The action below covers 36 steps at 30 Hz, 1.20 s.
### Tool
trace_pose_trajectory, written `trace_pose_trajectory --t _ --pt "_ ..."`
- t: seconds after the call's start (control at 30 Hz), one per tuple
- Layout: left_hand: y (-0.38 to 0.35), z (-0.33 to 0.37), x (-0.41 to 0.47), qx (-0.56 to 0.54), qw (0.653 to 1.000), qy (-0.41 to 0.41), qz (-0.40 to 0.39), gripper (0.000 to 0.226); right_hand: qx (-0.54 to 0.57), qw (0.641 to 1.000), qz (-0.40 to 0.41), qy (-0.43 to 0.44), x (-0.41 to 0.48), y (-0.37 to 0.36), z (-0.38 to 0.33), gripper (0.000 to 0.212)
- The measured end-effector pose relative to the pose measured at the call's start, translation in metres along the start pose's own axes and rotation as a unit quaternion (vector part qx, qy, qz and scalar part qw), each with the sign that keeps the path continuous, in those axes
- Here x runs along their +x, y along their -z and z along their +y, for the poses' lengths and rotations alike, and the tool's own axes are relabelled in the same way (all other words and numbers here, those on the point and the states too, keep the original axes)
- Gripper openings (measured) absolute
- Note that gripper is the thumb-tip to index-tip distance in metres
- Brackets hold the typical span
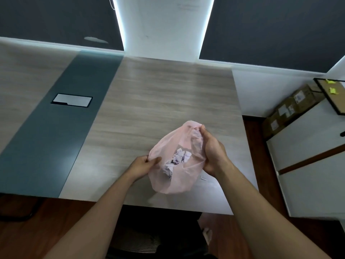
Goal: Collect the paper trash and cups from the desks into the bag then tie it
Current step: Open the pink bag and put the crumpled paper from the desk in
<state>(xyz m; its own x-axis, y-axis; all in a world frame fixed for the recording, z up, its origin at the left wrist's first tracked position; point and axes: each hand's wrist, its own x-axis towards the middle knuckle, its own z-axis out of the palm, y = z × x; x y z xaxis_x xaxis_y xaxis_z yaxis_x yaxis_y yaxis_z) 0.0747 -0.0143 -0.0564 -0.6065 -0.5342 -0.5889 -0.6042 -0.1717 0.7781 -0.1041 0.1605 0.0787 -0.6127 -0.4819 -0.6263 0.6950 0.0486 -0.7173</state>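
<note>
- Left grip (144,164) pinches the rim of the pink bag (173,184) at 9 o'clock.
- Right grip (212,150) clamps the bunched rim at 2 o'clock.
- Crumpled paper (179,156) shows inside, the desk (158,101) beneath.

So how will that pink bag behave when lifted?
Probably floppy: the bag is thin, see-through film sagging between the left hand and right hand. Likely light: only crumpled paper shows inside. It would probably slump, not stand, if released.
</note>
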Motion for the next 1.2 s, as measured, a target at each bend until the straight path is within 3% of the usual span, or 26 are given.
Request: trace_pose_trajectory --t 0.1,0.27,0.4,0.6,0.77,0.97,1.1,1.2 --pt "-0.006 0.004 -0.015 -0.148 0.989 0.03 0.005 0.027 -0.029 0.999 0.038 0.012 -0.01 0.013 0.004 0.041" --pt "0.01 0.03 -0.054 -0.29 0.956 -0.016 -0.04 0.033 -0.069 0.995 0.06 0.026 -0.018 0.045 0.014 0.017" --pt "0.038 0.038 -0.095 -0.406 0.913 -0.037 -0.03 0.028 -0.065 0.996 0.055 0.02 -0.026 0.06 0.026 0.02" --pt "0.087 0.013 -0.142 -0.454 0.889 -0.061 -0.005 0.022 -0.053 0.998 0.0 0.024 -0.036 0.038 0.049 0.014" --pt "0.122 -0.002 -0.163 -0.483 0.871 -0.085 0.027 0.022 -0.057 0.998 -0.013 0.014 -0.049 -0.004 0.083 0.039" --pt "0.191 -0.016 -0.151 -0.417 0.905 -0.048 0.071 0.026 -0.051 0.998 -0.025 0.016 -0.045 -0.079 0.102 0.023" --pt "0.239 -0.018 -0.13 -0.387 0.91 -0.083 0.124 0.029 -0.039 0.999 0.002 0.028 -0.027 -0.132 0.112 0.033" --pt "0.284 -0.022 -0.101 -0.376 0.916 -0.082 0.114 0.03 -0.034 0.998 0.031 0.032 -0.011 -0.179 0.124 0.034"
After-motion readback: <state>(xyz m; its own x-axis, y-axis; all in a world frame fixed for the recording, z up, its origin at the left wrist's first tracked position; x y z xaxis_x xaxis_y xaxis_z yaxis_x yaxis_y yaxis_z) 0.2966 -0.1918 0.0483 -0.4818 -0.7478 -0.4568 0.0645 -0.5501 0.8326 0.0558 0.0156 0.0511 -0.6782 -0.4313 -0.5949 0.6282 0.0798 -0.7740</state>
